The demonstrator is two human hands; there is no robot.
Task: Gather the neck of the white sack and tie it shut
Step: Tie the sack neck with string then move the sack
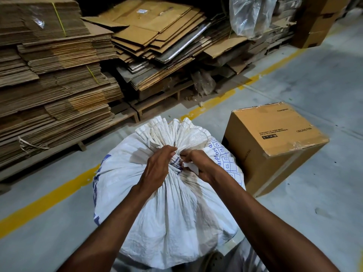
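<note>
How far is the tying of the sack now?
Done: the neck of the sack is gathered into pleats. In hand: the left hand grips the neck, and the right hand pinches a white strip beside it. Left: no finished knot shows, so the tying itself seems not yet done.

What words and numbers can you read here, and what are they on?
"CEILING FAN": top of the cardboard box.
"Crompton", faint: same box top.
"C5", "C8", "C9": blue grid on the white sack.
Too small or blurred: the box's small print, the sack's long blue word, the white label on the flat cardboard.
</note>
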